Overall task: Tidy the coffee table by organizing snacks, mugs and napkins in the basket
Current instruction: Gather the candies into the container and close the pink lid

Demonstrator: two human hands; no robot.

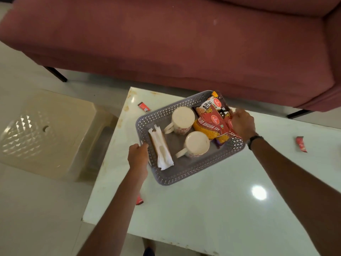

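Before a maroon sofa (166, 43), the grey basket (184, 174) is steadied on the pale bench (212, 209); its near-left rim is clasped by the left hand (138, 156); snack packets (212, 124) at its far-right end are pressed in by the right hand (241, 124); mugs (184, 119) and napkins (162, 152) lie inside.

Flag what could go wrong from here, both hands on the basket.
1. The snack packets are piled at the right hand's end and poke above the grey basket's rim; a tilt could spill them.
2. The two mugs stand loose and may slide or knock together.
3. The napkins lean by the left hand and could slip out. Small red sachets remain on the table.
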